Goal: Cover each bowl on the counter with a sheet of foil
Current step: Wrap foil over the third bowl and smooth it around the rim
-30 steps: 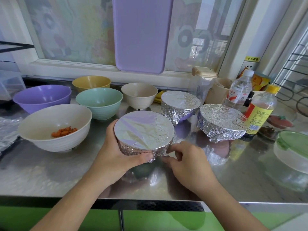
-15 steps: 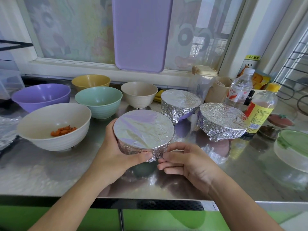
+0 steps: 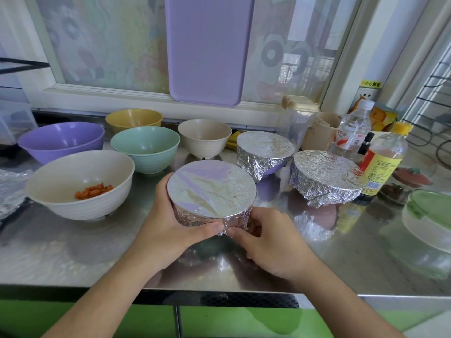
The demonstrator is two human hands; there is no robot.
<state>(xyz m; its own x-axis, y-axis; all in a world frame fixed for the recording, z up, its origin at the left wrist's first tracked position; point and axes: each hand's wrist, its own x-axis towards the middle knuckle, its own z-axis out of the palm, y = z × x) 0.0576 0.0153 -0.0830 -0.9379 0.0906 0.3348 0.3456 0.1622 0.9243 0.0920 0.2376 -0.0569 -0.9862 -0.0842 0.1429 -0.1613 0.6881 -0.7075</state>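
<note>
I saw the round foil-wrapped bowl [image 3: 211, 189] upright near the steel table's [image 3: 341, 259] front edge, left hand [image 3: 168, 225] cupping its side, right hand [image 3: 266, 242] pinching its crumpled foil skirt, large cream bowl [image 3: 61, 184] holding orange bits [image 3: 94, 190], mint bowl [image 3: 146, 147] uncovered.

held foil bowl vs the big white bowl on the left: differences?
1. The held bowl is sealed under foil; the white bowl is open, no foil.
2. Orange bits show inside the white bowl; the held bowl's contents are hidden.
3. The left hand grips the held bowl and the right hand pinches its foil edge; nothing touches the white bowl.
4. The white bowl looks wider.

Both are round and sit over the steel counter.
</note>
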